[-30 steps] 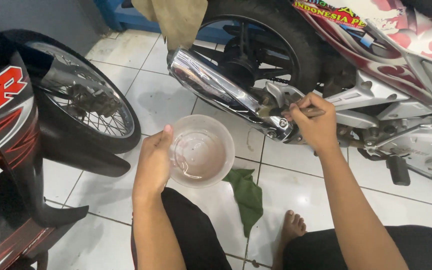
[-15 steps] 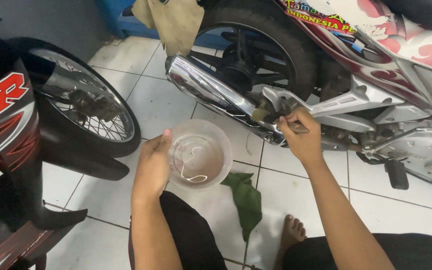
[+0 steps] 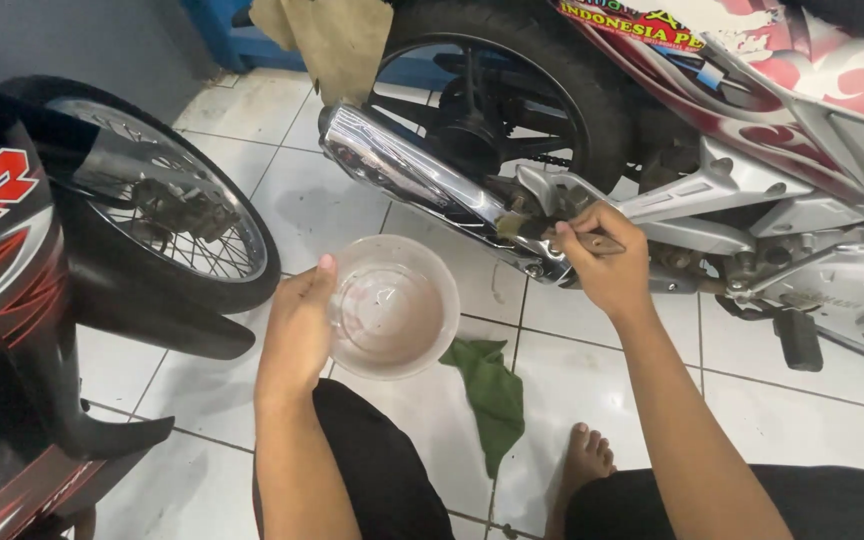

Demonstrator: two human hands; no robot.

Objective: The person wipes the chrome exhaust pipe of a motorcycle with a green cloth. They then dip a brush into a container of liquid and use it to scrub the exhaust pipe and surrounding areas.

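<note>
Two risks show: the left hand (image 3: pixel 297 335) pinching the clear round plastic bowl (image 3: pixel 392 305) by its rim over the white tiled floor (image 3: pixel 592 385) may tip it, while the right hand (image 3: pixel 607 262), clenched on a small brown-handled brush (image 3: pixel 552 232) at the chrome exhaust pipe (image 3: pixel 412 175), may slip.

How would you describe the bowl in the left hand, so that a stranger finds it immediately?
Start at the chrome exhaust pipe of the red-and-white motorcycle. Just below it, the left hand holds a round, clear plastic bowl above the white floor tiles. Unlike the green rag beside it, it is see-through.
</note>
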